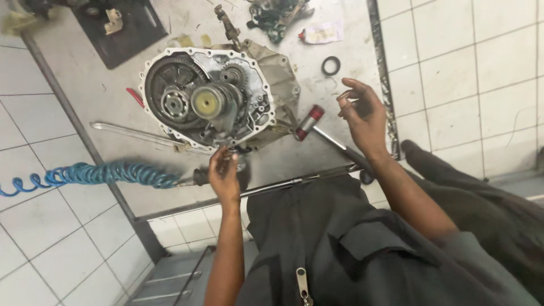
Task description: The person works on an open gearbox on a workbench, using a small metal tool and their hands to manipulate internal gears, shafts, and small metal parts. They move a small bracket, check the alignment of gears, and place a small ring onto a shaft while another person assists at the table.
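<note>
An open gearbox housing [258, 116] with gears and shafts inside lies on a grey metal workbench [317, 153]. My left hand [224, 173] rests at the housing's near edge, fingertips pinched on a small part there that I cannot make out. My right hand [362, 113] hovers to the right of the housing, fingers spread and slightly curled, holding nothing. A hammer with a red-and-silver head [309, 122] lies just under my right hand, its handle running toward me.
A blue coiled air hose [107, 174] ends in a tool near my left hand. A long metal bar [141, 135] lies left of the housing, another long bar [294, 182] along the bench's near edge. A black rubber ring [331, 66] and dark parts [277, 14] sit farther back.
</note>
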